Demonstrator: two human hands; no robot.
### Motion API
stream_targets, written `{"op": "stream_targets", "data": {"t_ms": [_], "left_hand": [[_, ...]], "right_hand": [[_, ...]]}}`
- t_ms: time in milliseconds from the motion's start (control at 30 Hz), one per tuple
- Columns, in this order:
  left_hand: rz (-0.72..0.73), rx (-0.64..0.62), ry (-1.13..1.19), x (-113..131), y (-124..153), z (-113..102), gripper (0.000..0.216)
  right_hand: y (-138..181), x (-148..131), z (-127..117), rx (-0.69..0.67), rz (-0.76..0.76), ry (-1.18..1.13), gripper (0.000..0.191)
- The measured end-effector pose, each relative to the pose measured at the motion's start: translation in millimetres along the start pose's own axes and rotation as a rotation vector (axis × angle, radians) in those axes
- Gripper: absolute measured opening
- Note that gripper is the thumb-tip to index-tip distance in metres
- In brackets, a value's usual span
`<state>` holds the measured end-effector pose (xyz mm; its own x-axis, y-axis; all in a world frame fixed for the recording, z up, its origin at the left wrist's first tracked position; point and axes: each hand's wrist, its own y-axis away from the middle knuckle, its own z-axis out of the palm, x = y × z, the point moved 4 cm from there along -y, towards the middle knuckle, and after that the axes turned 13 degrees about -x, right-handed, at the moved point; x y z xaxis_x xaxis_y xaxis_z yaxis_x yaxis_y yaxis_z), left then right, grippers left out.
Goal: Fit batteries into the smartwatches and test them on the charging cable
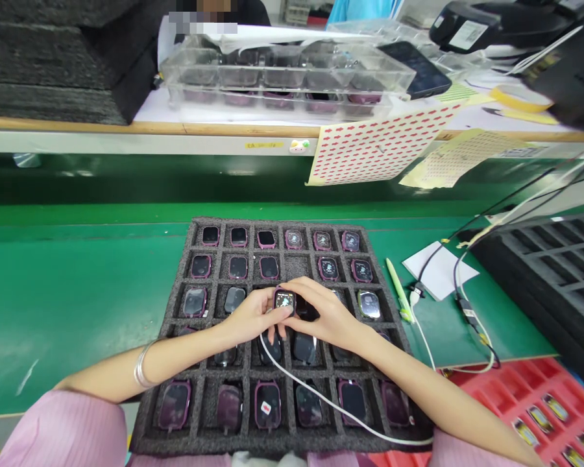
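Observation:
Between my two hands is a smartwatch point(285, 300) with a purple frame and a lit screen, held above the middle of a black foam tray point(180, 363). My left hand point(257, 315) grips its left side, the thumb lying on the lower screen. My right hand point(328, 316) closes on the watch's right and upper edge. A white cable point(321, 394) runs from beneath my left fingers over the tray to the lower right; its end is hidden. Around my hands, similar watches sit in the tray's compartments, some with lit screens, others dark. One dark watch point(267, 403) bears a small red-arrow sticker.
A green pen point(398, 288), white paper point(438, 269) and cable connectors point(467, 311) lie right of the tray. Red trays point(506, 389) and black foam trays point(540, 259) stand farther right. A shelf point(150, 139) behind carries clear plastic trays point(282, 78) and foam blocks point(53, 65). People are beyond.

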<state>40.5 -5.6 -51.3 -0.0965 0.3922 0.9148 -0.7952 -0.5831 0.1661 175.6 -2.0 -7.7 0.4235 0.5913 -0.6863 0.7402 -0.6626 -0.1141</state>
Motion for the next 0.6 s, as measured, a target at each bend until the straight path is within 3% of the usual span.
{"op": "stream_targets", "data": {"t_ms": [133,267,400,600], "left_hand": [[-0.023,-0.009,-0.004,-5,-1,1,0.047],[-0.045,0.02,0.009,2,5,-3,0.046],[-0.104,0.016,-0.071,9,21,-15,0.038],[-0.072,0.025,-0.021,7,31,-27,0.036]], "right_hand": [[-6,6,-18,0.015,0.013,0.01,0.036],[-9,35,-37,0.111,0.118,0.129,0.035],[-11,50,-39,-0.007,0.19,0.409,0.041],[-41,25,-28,-0.132,0.095,0.488,0.028]]}}
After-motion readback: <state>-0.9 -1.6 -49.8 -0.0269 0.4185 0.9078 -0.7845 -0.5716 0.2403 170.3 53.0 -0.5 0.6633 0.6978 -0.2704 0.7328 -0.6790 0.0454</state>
